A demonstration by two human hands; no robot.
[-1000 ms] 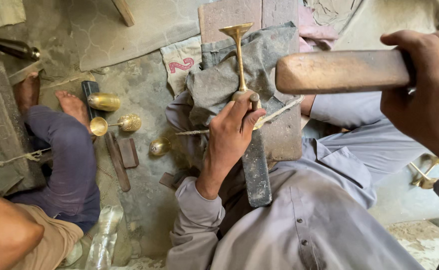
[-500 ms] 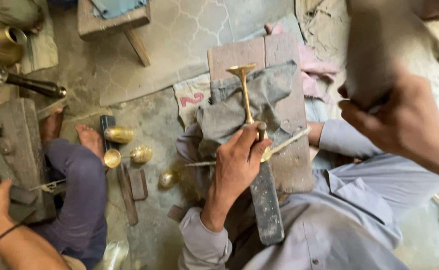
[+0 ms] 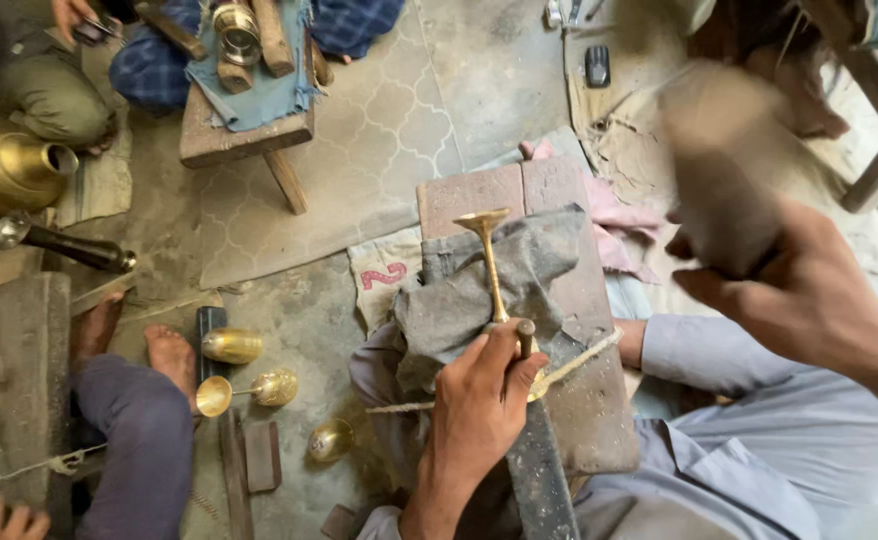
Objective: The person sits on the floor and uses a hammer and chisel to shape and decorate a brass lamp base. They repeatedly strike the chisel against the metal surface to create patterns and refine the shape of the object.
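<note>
One slim brass goblet (image 3: 489, 262) (upright), left hand (image 3: 479, 405) gripping

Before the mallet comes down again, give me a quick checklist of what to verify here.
1. Left hand grips the punch against the brass goblet: ok.
2. Goblet rests on the grey cloth over the block: ok.
3. Right hand holds the raised mallet: ok, though the mallet is blurred.
4. Left fingers clear of the punch top: cannot tell; they sit just under it.
5. Other person's bare foot apart from the block: ok.
6. Loose brass cups on the floor lie off to the side: ok.
</note>
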